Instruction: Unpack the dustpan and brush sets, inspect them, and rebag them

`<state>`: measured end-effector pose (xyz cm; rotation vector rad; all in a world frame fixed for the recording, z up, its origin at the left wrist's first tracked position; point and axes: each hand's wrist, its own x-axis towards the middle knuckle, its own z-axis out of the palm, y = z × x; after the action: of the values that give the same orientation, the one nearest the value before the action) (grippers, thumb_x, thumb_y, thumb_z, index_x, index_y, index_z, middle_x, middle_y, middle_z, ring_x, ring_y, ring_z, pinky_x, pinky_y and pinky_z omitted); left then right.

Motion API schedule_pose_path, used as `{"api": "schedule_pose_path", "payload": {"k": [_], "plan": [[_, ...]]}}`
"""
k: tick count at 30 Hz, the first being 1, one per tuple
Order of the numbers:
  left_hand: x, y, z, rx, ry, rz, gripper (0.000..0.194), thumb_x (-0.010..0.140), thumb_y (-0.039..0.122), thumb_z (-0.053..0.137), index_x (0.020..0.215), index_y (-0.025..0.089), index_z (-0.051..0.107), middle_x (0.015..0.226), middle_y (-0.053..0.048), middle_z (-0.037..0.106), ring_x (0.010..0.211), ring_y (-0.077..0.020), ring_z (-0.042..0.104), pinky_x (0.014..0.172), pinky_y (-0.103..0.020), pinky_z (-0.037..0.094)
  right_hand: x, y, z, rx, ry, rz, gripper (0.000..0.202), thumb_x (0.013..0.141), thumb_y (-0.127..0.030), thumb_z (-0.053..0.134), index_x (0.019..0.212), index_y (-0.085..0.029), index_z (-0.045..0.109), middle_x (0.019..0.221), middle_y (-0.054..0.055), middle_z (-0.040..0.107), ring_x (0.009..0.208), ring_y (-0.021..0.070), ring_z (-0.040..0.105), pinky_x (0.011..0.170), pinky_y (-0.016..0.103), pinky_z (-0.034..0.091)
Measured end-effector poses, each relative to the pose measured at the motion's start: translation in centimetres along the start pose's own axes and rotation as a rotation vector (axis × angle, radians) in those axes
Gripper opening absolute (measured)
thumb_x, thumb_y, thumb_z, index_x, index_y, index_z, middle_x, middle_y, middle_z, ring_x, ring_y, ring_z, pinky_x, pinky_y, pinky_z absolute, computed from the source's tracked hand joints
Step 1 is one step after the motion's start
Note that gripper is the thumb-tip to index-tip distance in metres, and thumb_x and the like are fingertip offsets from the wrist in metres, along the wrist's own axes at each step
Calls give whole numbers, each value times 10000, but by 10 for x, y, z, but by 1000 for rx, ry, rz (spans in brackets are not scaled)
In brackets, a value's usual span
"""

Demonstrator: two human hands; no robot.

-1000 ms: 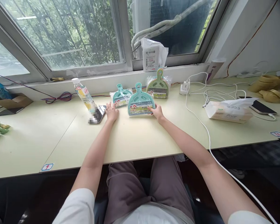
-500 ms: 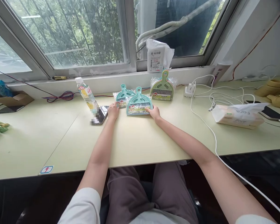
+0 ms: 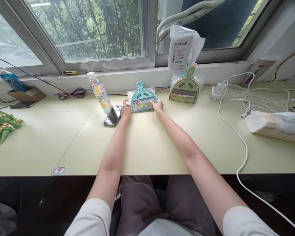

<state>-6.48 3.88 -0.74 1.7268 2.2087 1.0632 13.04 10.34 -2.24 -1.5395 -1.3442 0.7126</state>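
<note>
Two teal dustpan-and-brush sets in clear plastic lie stacked on the pale table, one almost covering the other. My right hand grips the right lower corner of the top set, thumb on its label. At the left edge of the stack is my left hand, its fingers bent against the wrapping. To the right stands a stack of green and other coloured dustpan sets, also wrapped, touched by neither hand.
A phone and a leaning bottle lie close left of my left hand. White cables, a charger and a tissue pack occupy the right. Green leafy pieces sit far left.
The top teal set has moved left onto the other one, along with my right hand. My left hand stays at the left edge. The camera view has shifted.
</note>
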Motion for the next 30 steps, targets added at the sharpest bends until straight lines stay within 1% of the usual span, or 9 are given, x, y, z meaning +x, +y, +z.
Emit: {"api": "schedule_pose_path", "payload": {"k": [6, 10, 13, 16, 19, 22, 26, 28, 30], "plan": [[-5, 6, -4, -8, -13, 12, 433, 992, 339, 320, 1419, 295, 379, 1018, -44, 706, 913, -220, 653, 786, -313, 440, 5, -1, 21, 94, 186, 6, 364, 856, -256, 581, 1190, -111, 586, 1160, 159, 655, 1080, 240, 615, 922, 336, 469], [-11, 10, -8, 8, -55, 100, 480, 987, 467, 326, 1451, 347, 350, 1076, -37, 684, 1012, -229, 633, 831, -316, 439, 7, -3, 21, 52, 250, 10, 375, 867, -225, 566, 1213, -80, 557, 1214, 198, 613, 1128, 252, 586, 978, 350, 435], [-12, 11, -8, 131, -75, 158, 501, 941, 390, 486, 1433, 350, 398, 1147, -61, 654, 1072, -245, 608, 872, -336, 437, 9, -3, 20, -36, 228, -37, 361, 881, -234, 547, 1216, -99, 553, 1224, 200, 593, 1155, 268, 558, 1001, 386, 417], [-10, 11, -5, 176, -59, 153, 491, 929, 299, 512, 1411, 340, 428, 1120, -65, 661, 1031, -245, 623, 859, -345, 449, 5, -2, 19, -98, 212, -81, 356, 887, -289, 545, 1206, -133, 564, 1209, 196, 583, 1174, 295, 516, 999, 445, 413], [-7, 10, -3, 149, -54, 128, 468, 921, 294, 532, 1382, 330, 456, 1106, -58, 667, 1005, -238, 634, 818, -330, 465, -6, -7, 16, -149, 311, -78, 382, 897, -319, 525, 1251, -177, 533, 1275, 202, 524, 1223, 331, 454, 959, 518, 422], [-6, 10, -3, 149, -61, 115, 474, 921, 305, 538, 1385, 330, 447, 1120, -63, 659, 1011, -234, 635, 799, -318, 470, -23, -19, 9, -260, 379, -255, 375, 938, -278, 445, 1308, -224, 474, 1357, 171, 465, 1269, 315, 413, 958, 524, 414], [-8, 12, -4, 154, -59, 112, 473, 928, 319, 525, 1391, 335, 431, 1121, -63, 650, 1031, -232, 628, 807, -314, 469, -40, -30, 2, -431, 47, -625, 311, 980, -223, 341, 1192, -205, 567, 1163, 132, 609, 1111, 250, 535, 918, 383, 445], [-8, 13, -4, 164, -63, 111, 477, 931, 314, 517, 1397, 332, 419, 1131, -66, 642, 1044, -229, 623, 822, -314, 467, -43, -29, 3, -487, -119, -688, 324, 972, -172, 332, 1135, -193, 611, 1080, 116, 652, 1039, 233, 571, 854, 327, 467], [-9, 13, -4, 184, -79, 107, 484, 940, 321, 496, 1413, 330, 396, 1150, -73, 630, 1049, -227, 619, 840, -317, 465, -43, -27, 5, -519, -185, -690, 343, 942, -112, 346, 1087, -184, 649, 1087, 107, 665, 1060, 228, 574, 825, 303, 478]]}}
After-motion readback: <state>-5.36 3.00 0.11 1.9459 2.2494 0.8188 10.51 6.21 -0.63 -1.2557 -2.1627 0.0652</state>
